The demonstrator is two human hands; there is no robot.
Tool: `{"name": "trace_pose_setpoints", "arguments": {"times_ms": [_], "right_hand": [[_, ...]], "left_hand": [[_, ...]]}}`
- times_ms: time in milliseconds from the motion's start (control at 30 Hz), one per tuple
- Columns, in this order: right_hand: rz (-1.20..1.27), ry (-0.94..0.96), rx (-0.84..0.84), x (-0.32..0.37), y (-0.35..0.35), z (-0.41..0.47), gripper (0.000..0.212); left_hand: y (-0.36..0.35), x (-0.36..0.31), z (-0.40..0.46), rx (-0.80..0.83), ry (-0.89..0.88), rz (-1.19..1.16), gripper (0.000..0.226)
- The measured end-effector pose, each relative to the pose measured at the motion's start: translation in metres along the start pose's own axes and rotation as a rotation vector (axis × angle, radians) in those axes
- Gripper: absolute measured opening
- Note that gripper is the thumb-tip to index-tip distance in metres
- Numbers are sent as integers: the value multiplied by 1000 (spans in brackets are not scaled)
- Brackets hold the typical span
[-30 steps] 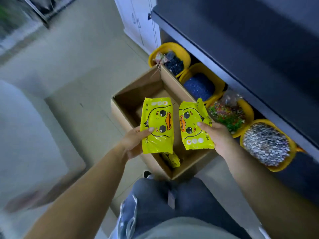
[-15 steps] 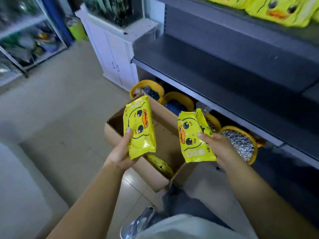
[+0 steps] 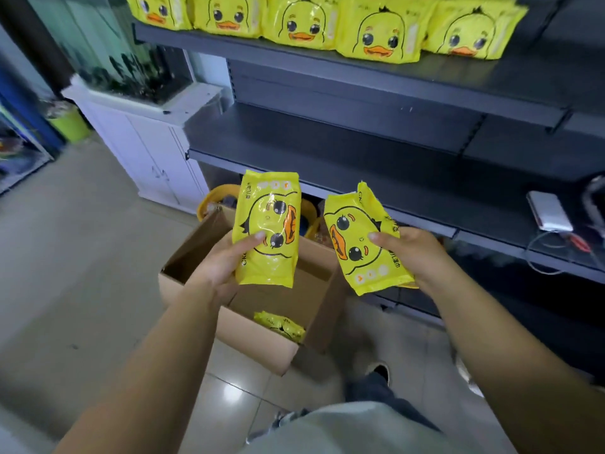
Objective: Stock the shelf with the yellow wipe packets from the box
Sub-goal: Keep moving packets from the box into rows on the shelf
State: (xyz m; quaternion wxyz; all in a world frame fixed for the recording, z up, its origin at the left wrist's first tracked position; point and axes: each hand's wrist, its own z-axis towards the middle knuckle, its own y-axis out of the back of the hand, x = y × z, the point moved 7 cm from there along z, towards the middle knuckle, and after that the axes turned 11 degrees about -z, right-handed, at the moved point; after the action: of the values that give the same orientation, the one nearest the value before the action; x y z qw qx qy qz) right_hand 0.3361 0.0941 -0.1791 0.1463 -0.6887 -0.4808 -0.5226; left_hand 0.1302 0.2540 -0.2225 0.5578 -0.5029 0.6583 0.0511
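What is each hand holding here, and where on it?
Left hand grips one wipe packet at its lower left edge; right hand grips another packet at its right side.

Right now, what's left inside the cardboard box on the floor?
One yellow packet lies at the bottom of the cardboard box. The left hand and its packet cover part of the inside.

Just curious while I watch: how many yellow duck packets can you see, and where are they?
On the top shelf: 5
In the hands: 2, left and right
In the box: 1
Total: 8
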Motion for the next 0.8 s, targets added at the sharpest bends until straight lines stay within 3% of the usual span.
{"name": "trace_pose_setpoints", "arguments": {"times_ms": [200, 367, 567, 633, 767, 800], "right_hand": [[-179, 72, -8, 28, 71, 17, 7], [-274, 167, -1, 74, 152, 55, 5], [-393, 290, -36, 130, 245, 104, 6], [-430, 315, -53, 145, 267, 121, 5], [-489, 341, -64, 172, 294, 155, 7], [-505, 348, -71, 180, 299, 166, 10]], "left_hand": [[-40, -23, 35, 17, -48, 211, 66], [-116, -63, 68, 78, -100, 390, 80], [-206, -107, 116, 77, -240, 522, 67], [-226, -118, 132, 41, -268, 558, 49], [-258, -136, 155, 55, -305, 661, 63], [-265, -141, 162, 65, -298, 682, 58]]}}
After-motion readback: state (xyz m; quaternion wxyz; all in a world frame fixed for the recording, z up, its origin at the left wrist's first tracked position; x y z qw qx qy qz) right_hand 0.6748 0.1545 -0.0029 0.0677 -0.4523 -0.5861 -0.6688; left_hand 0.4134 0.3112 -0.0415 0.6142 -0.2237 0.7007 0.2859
